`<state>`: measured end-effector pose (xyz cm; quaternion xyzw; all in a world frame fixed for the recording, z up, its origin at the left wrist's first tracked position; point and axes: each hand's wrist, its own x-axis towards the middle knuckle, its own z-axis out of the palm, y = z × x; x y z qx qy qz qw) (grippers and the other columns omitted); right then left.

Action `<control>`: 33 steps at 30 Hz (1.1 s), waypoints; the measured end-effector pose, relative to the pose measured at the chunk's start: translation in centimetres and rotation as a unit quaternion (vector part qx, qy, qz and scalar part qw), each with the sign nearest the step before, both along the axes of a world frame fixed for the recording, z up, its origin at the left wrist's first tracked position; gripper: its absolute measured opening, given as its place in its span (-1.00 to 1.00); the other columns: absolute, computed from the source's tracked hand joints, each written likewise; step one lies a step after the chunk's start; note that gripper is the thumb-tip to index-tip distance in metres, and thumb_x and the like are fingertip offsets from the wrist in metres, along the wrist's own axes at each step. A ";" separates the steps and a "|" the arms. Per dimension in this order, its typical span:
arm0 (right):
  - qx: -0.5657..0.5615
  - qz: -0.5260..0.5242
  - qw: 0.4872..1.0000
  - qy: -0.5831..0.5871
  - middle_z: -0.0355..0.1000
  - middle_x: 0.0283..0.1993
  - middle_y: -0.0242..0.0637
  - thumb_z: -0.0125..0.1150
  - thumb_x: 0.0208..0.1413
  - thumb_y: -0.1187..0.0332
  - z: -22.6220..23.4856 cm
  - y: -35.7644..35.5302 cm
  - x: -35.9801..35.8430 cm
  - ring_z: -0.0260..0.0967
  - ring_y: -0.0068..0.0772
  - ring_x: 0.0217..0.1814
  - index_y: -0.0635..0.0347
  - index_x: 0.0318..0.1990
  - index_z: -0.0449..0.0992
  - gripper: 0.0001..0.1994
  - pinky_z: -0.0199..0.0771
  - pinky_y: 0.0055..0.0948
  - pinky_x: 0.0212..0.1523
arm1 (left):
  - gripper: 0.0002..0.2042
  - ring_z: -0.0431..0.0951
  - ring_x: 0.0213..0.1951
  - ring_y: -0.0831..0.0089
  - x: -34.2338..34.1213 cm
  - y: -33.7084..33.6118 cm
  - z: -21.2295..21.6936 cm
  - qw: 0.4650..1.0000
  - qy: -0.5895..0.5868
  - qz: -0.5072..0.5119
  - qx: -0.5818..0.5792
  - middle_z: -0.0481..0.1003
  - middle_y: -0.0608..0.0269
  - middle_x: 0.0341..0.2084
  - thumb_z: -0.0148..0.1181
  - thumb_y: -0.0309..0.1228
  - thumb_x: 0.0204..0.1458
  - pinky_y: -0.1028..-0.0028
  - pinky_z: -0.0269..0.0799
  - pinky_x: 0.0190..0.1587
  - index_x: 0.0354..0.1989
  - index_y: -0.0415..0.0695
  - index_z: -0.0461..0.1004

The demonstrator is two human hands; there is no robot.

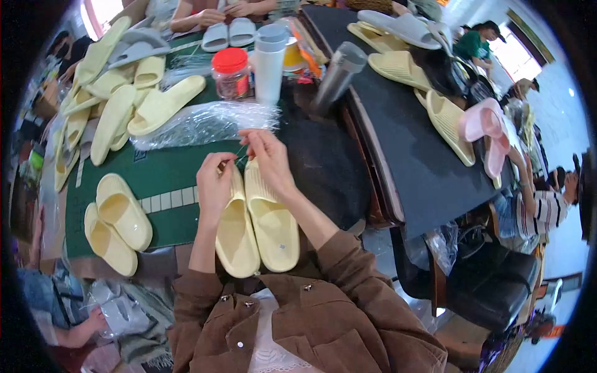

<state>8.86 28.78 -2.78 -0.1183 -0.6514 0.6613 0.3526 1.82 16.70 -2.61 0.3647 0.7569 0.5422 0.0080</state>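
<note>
Directly before me a pair of pale yellow slide slippers [277,239] lies side by side, toes pointing away. My left hand [214,183] is closed in a pinch at the toe of the left slipper. My right hand [270,161] bends over the toe of the right one, its fingertips pinched. A thin, clear strand [240,153] runs between the fingertips; its ends are hidden. Just beyond my hands lies a bundle of clear plastic strands [205,124].
Another yellow pair [118,221] rests at left on the green mat [168,233]. Loose yellow slippers [115,115] heap behind it. A red-lidded jar [231,73], a white tumbler [269,71] and a steel flask [341,76] stand beyond. Slippers line the black table [404,149] at right, where people sit.
</note>
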 end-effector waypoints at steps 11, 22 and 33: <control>-0.053 -0.026 0.996 0.062 0.40 -0.29 -0.39 -0.14 0.33 0.31 0.2 0.4 0.2 0.32 -0.67 -0.26 0.26 -0.09 0.46 -0.74 0.35 -0.67 -0.35 | -0.91 0.31 -0.52 0.57 -0.2 0.1 -0.3 0.999 -0.029 0.027 0.013 0.46 0.27 -0.49 0.08 -0.58 0.06 0.56 0.24 -0.43 -0.30 -0.26 0.50; -0.058 -0.020 0.997 0.056 0.39 -0.38 -0.42 -0.15 0.33 0.29 -0.1 0.8 -0.3 0.29 -0.67 -0.39 0.24 -0.17 0.46 -0.73 0.31 -0.65 -0.38 | -0.86 0.36 -0.44 0.52 -1.1 -0.4 -1.2 1.000 0.012 0.003 -0.024 0.48 0.25 -0.40 0.03 -0.57 0.09 0.53 0.28 -0.35 -0.24 -0.25 0.51; -0.088 0.040 0.995 0.001 0.40 -0.33 -0.40 -0.19 0.33 0.31 0.1 1.7 1.5 0.33 -0.64 -0.32 0.24 -0.13 0.45 -0.74 0.38 -0.63 -0.28 | -0.87 0.37 -0.47 0.51 -0.6 -0.2 -0.7 0.999 -0.019 0.005 -0.038 0.47 0.20 -0.47 0.03 -0.56 0.10 0.50 0.31 -0.35 -0.26 -0.28 0.50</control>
